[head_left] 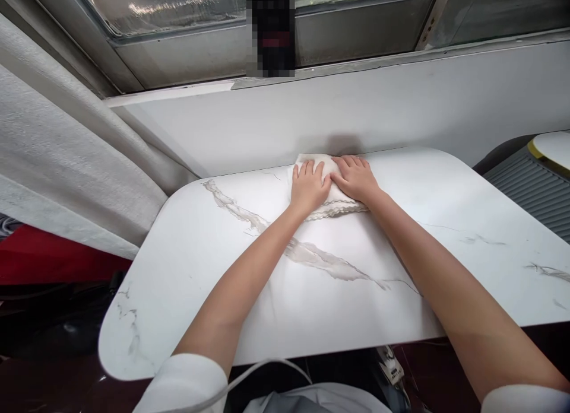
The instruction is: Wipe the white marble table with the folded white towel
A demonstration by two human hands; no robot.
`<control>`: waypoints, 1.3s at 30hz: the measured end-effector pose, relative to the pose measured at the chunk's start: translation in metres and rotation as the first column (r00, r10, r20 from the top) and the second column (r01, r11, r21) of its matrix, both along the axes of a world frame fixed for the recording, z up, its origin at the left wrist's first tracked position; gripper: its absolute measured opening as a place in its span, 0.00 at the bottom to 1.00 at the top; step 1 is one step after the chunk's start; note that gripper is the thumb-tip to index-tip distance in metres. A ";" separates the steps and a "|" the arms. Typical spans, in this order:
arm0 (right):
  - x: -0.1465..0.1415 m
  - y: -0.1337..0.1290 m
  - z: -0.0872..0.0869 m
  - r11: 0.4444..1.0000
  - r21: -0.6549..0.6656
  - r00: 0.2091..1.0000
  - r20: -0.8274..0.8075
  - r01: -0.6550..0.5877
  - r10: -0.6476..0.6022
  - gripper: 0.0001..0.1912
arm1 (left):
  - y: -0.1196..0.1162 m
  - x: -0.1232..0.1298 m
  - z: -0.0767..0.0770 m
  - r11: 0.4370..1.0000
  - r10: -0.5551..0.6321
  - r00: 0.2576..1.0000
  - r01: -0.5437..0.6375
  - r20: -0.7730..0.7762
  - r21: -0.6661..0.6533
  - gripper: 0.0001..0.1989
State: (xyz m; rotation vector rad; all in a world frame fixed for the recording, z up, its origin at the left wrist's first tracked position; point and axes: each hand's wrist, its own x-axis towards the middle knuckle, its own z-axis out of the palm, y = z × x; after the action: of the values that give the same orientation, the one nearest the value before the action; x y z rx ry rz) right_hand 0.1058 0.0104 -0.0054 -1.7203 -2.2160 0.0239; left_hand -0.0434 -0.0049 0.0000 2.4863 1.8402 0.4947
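Note:
A folded white cloth [341,206] with a wavy edge lies on the white marble-patterned table [200,259], near its far edge by the wall. My left hand [309,186] rests flat on the cloth's left part, fingers spread and pointing away from me. On the cloth's right part lies my right hand [356,177], also palm down with its fingers stretched out. The two thumbs almost meet over the cloth. Both palms hide much of its top.
Behind the table stands a white wall [267,122] below a metal-framed window. A pale curtain [80,128] hangs at the left, near a red item [53,256]. At the right is a ribbed grey piece [529,181]. Below the front edge sits a power strip [390,365].

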 end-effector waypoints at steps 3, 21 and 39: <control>0.000 -0.023 -0.001 1.000 -0.003 0.999 0.032 -0.029 0.029 0.31 | -0.023 -0.003 -0.002 1.000 -0.008 1.000 0.008 -0.014 0.022 0.26; -0.018 -0.247 -0.010 0.986 0.150 0.989 0.121 0.068 -0.087 0.29 | -0.213 -0.032 -0.002 0.950 -0.305 0.950 0.309 -0.072 0.052 0.28; -0.080 -0.146 0.005 0.975 -0.056 0.976 0.035 -0.215 0.217 0.30 | -0.159 -0.094 0.010 0.997 -0.006 0.988 -0.006 -0.157 -0.072 0.27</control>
State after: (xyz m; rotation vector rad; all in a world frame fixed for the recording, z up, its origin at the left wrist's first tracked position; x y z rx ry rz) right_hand 0.0253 -0.1352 0.0000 -1.5096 -2.4431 0.1000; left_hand -0.1372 -0.1638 0.0099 2.5439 1.8730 0.2332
